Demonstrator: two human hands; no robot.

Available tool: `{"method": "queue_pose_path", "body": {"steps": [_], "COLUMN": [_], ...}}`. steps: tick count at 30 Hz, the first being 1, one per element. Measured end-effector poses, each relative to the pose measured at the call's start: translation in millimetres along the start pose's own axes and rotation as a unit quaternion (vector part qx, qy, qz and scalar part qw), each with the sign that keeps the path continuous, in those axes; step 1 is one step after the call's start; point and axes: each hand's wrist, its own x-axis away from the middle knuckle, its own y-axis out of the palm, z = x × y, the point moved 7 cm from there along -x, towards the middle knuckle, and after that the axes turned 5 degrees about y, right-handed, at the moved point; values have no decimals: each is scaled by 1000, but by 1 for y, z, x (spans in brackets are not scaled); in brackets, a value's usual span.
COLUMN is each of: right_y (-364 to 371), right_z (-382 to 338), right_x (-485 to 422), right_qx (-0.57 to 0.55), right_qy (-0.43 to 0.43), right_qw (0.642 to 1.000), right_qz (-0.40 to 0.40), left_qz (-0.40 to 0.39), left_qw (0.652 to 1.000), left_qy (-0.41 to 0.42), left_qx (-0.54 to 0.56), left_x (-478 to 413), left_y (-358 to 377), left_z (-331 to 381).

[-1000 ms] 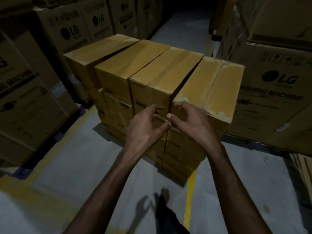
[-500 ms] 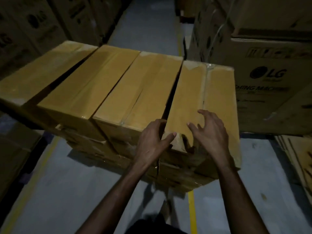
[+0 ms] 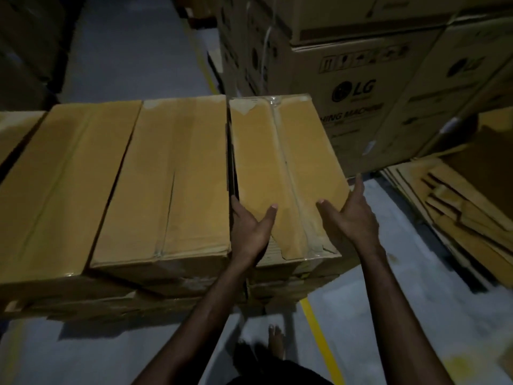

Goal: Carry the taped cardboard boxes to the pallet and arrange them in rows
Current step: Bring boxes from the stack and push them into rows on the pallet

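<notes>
Box (image 3: 277, 162) on the top row, at the right edge of the stack (image 3: 116, 304). Lying flat, long axis running straight away from the wearer toward the stack's far edge, short end facing the body. Taped seam (image 3: 286, 168) down the middle of the lid, along the same axis. Parted from the neighbour (image 3: 177, 176) on its left by a narrow dark gap and parallel to it. Third box (image 3: 63, 184) further left, pointing the same way.

Left hand (image 3: 249, 232) at the box's near left corner: thumb laid on the lid, fingers (image 3: 236, 202) reaching down into the gap, gripping that edge. Right hand (image 3: 352, 215) at the near right corner: thumb on the lid, palm against the right side, fingers straight and pointing away, pressing rather than curling. Both forearms stretched forward from the bottom of the view.

Underneath, grey concrete floor (image 3: 416, 315) with a yellow line (image 3: 319, 329) coming out from under the stack's near right corner. Bare foot (image 3: 274, 340) just beside that line. Behind the stack's right edge, tall cartons (image 3: 355, 107) printed LG. At far right, flattened cardboard (image 3: 458, 204) piled low. Beyond the far edge, an aisle (image 3: 133, 51) leading away. Dim light throughout.
</notes>
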Motion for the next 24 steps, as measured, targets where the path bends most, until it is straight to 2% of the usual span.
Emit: {"method": "queue_pose_path", "body": {"steps": [2, 4, 7, 13, 20, 24], "right_y": [-3, -1, 6, 12, 6, -17], "right_z": [12, 24, 29, 29, 41, 53], "right_x": [-6, -13, -21, -24, -30, -46], "right_qx": [-49, -115, -239, -257, -298, -302], "right_qy": [39, 62, 71, 64, 44, 10], "right_qw": [998, 988, 950, 927, 899, 896], "right_qz": [-22, -86, -186, -266, -317, -326], "left_qz": [13, 9, 15, 59, 65, 91], "left_qw": [999, 997, 990, 977, 984, 985], "left_qy": [-33, -52, -87, -148, -146, -134], "left_qx": [37, 59, 114, 140, 76, 60], "left_x": [-7, -11, -14, -15, -9, 31], "left_y": [0, 1, 2, 1, 8, 24], "left_z": [-8, -12, -16, -20, -24, 17]}}
